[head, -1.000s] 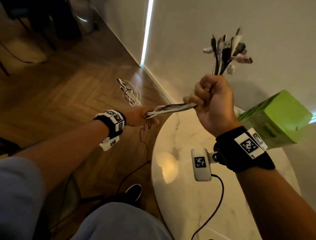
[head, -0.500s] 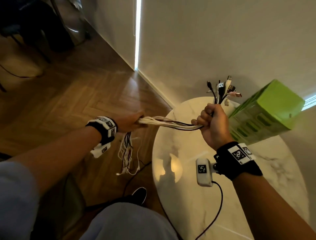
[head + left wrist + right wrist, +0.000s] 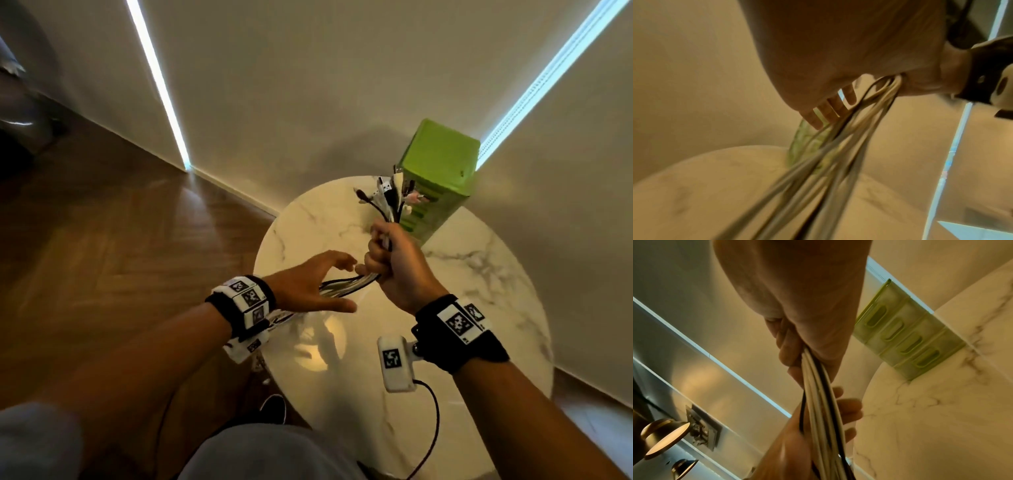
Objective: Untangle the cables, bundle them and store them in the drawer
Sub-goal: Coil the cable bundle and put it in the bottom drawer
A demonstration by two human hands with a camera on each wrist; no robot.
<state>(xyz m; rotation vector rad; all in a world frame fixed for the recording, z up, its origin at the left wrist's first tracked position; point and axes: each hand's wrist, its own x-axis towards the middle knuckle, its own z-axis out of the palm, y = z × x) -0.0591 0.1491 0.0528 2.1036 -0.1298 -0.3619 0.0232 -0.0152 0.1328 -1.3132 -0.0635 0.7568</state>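
Observation:
A bundle of white and black cables (image 3: 356, 282) runs through my right hand (image 3: 385, 255), which grips it in a fist above the marble table (image 3: 342, 394). The plug ends (image 3: 387, 197) stick up out of the fist, in front of the green drawer unit (image 3: 440, 171). My left hand (image 3: 342, 289) is open just left of the fist, fingers (image 3: 828, 110) spread and straight, with the cables (image 3: 838, 154) passing between thumb and fingers. In the right wrist view the cables (image 3: 818, 394) leave the fist (image 3: 795, 344) and cross the left palm (image 3: 789, 443). The loose tail hangs hidden below my left wrist.
The green unit (image 3: 906, 340) shows several shut drawers with slot handles and stands at the far edge of the round table (image 3: 941, 418), near the wall. Wooden floor (image 3: 120, 257) lies to the left. A black wire (image 3: 431, 428) trails from my right wrist camera.
My right hand has come down with the plug ends to just above the table. My left hand has slid along the cables up to the right fist and opened its fingers.

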